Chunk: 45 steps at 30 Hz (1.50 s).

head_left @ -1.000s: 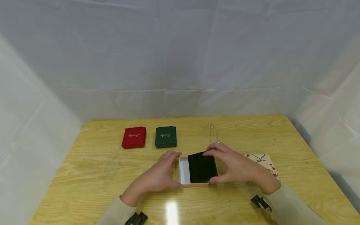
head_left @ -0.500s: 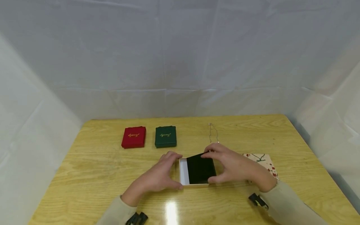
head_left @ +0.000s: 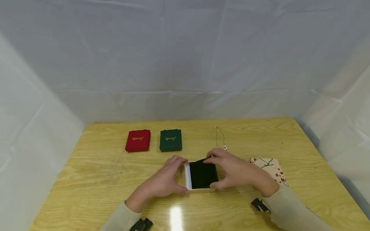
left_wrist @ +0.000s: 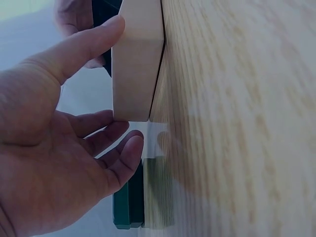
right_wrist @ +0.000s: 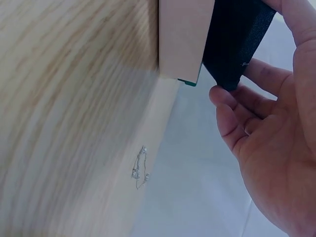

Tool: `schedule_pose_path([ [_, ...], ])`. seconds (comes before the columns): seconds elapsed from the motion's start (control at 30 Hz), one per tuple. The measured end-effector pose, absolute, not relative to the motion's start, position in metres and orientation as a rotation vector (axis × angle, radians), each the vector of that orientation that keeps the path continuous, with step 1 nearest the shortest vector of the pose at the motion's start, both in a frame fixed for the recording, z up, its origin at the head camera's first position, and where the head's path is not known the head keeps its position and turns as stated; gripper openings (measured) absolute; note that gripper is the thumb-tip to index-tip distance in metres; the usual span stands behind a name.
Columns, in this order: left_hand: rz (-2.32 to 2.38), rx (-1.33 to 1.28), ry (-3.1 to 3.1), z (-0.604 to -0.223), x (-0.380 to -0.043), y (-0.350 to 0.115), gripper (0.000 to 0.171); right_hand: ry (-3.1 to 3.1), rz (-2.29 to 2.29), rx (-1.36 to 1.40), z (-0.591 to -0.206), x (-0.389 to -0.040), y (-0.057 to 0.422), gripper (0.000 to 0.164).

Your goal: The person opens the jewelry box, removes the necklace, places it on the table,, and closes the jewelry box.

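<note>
A shallow cream box base [head_left: 188, 177] with a white inside rests on the table. My left hand [head_left: 164, 179] holds it at its left end, thumb on the near side and fingertips at the far side; the left wrist view shows the box wall [left_wrist: 138, 69] between them. A black square pad [head_left: 203, 175] lies over most of the box. My right hand [head_left: 234, 168] pinches this pad by its near and far edges. In the right wrist view the pad [right_wrist: 232, 39] is tilted, its right end raised above the box rim.
A red jewelry box [head_left: 137, 140] and a green jewelry box [head_left: 170, 140] stand behind to the left. A thin silver necklace [head_left: 223, 137] lies beyond my right hand. To the right, a cream lid with red flowers [head_left: 268, 166] is partly covered by my right arm.
My right hand has moved left and slightly down with the black pad, which covers more of the box; the white strip has narrowed. My left hand has stayed nearly still.
</note>
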<state>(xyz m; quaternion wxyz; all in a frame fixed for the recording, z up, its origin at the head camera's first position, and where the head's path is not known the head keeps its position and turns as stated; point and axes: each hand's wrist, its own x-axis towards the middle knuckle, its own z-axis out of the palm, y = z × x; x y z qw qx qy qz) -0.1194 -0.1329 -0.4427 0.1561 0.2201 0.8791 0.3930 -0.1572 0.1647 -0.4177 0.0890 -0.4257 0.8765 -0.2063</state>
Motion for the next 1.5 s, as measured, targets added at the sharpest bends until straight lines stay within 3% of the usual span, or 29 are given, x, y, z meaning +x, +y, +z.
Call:
schedule_pose_path([
  [1.1,1.108,0.634,2.532,-0.443,-0.119,-0.132,0.094,2.621,-0.565,-1.304,-0.435,-0.157,0.155,0.076],
  [1.5,1.093,0.625,2.538,-0.442,-0.119,-0.131,0.097,2.646,-0.521,-1.353,-0.440,-0.157,0.157,0.061],
])
